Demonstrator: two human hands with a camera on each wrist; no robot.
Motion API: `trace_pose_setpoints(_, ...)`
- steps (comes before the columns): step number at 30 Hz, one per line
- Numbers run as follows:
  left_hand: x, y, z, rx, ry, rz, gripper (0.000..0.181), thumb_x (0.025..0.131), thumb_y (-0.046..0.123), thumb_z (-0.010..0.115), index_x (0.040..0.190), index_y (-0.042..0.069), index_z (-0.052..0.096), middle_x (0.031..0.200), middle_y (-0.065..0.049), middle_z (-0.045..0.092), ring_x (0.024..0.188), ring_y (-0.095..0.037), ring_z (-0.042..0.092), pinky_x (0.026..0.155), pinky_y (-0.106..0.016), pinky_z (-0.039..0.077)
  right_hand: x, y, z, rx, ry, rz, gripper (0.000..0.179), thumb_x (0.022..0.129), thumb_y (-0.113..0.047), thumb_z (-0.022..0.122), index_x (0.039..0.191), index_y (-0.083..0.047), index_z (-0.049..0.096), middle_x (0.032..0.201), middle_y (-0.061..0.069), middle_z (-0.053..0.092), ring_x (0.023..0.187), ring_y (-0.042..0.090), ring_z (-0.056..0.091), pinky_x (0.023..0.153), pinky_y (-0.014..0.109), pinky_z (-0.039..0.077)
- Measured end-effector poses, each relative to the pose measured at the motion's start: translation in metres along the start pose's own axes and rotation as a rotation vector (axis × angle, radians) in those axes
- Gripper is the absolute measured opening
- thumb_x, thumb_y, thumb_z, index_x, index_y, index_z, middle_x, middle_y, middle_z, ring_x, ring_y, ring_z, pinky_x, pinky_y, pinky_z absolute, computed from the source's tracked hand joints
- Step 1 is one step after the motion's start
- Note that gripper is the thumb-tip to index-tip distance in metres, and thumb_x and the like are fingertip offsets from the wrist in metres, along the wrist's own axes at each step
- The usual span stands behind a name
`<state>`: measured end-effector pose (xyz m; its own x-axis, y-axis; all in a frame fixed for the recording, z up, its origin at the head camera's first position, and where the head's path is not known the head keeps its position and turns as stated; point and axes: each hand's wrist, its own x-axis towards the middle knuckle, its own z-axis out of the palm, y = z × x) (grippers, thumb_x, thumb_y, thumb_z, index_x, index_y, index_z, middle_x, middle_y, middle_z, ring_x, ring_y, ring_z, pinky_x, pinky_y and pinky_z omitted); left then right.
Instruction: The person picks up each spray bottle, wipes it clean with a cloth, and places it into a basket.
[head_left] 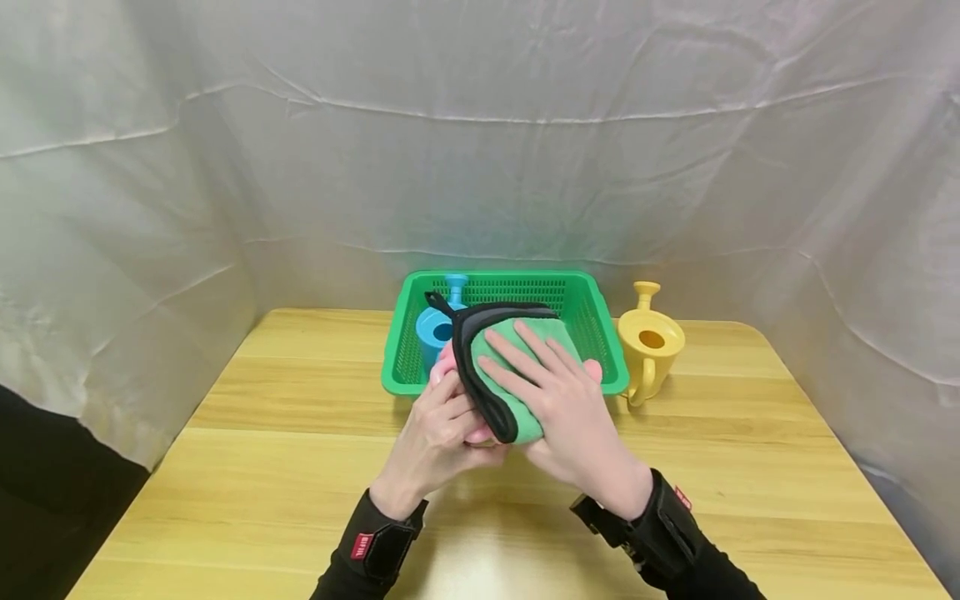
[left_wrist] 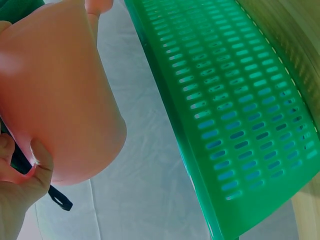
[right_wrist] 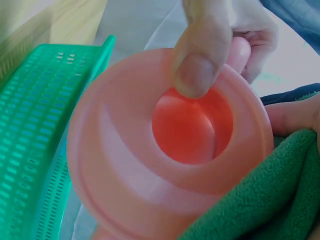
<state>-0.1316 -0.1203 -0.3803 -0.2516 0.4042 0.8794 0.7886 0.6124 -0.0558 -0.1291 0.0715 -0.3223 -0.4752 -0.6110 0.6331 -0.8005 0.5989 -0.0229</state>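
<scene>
A pink watering can is held up in front of the green basket, mostly covered by a cloth in the head view. My left hand grips its handle, the thumb at the rim of the round top opening in the right wrist view. My right hand lies with fingers spread and straight on a green towel with black edging and a hanging loop, pressing it over the can. The can's smooth pink side fills much of the left wrist view. Its pink spout end peeks out beyond the right hand.
Behind the hands on the wooden table stands a green perforated basket. Inside its left part is a blue watering can. A yellow watering can stands right beside the basket. Grey-white sheeting hangs around the table.
</scene>
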Motion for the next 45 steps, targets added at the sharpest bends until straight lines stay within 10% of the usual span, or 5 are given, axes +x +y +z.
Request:
trace_pose_setpoints(6,0.001,-0.003,-0.003,0.003,0.003,-0.024,0.024,0.062,0.017,0.084,0.067,0.013,0.060,0.069,0.004,0.061,0.074,-0.018,0.043,0.074,-0.028,0.037,-0.017,0.005,-0.012,0.078,0.048,-0.076,0.066,0.073,-0.007,0.071,0.138,-0.016,0.062,0.148,0.006,0.057,0.143,0.033,0.046,0.114,0.048,0.040)
trace_pose_setpoints(23,0.001,0.001,-0.002,0.023,-0.014,0.013,0.030,0.058,0.021,0.089,0.080,0.011,0.071,0.078,0.004,0.070,0.087,-0.018,0.057,0.088,-0.031,0.049,-0.017,0.004,-0.009,0.059,-0.028,-0.055,0.063,0.079,-0.020,0.076,0.140,-0.017,0.060,0.151,0.004,0.054,0.146,0.033,0.041,0.111,0.056,0.039)
trace_pose_setpoints(31,0.002,0.001,0.000,0.010,-0.003,0.014,0.039,0.063,0.023,0.089,0.063,0.013,0.051,0.064,0.005,0.051,0.076,-0.016,0.048,0.076,-0.027,0.042,0.006,0.011,-0.001,0.087,-0.017,0.061,0.064,0.078,-0.035,0.082,0.136,-0.019,0.064,0.152,0.001,0.054,0.144,0.031,0.046,0.057,0.030,0.048)
trace_pose_setpoints(42,0.002,-0.004,-0.002,0.035,0.025,0.007,0.048,0.067,0.027,0.086,0.059,0.014,0.040,0.058,0.004,0.038,0.071,-0.017,0.042,0.073,-0.028,0.037,-0.009,0.021,-0.010,0.225,0.037,0.022,0.064,0.077,0.001,0.068,0.137,-0.019,0.063,0.148,0.003,0.057,0.142,0.028,0.049,0.061,0.026,0.046)
trace_pose_setpoints(45,0.001,-0.005,-0.003,0.029,0.028,-0.002,0.046,0.065,0.025,0.087,0.059,0.013,0.043,0.058,0.004,0.040,0.070,-0.016,0.042,0.072,-0.027,0.038,-0.019,0.022,-0.015,0.244,0.032,-0.057,0.057,0.084,0.002,0.062,0.138,-0.018,0.062,0.147,0.003,0.058,0.144,0.026,0.046,0.090,0.046,0.055)
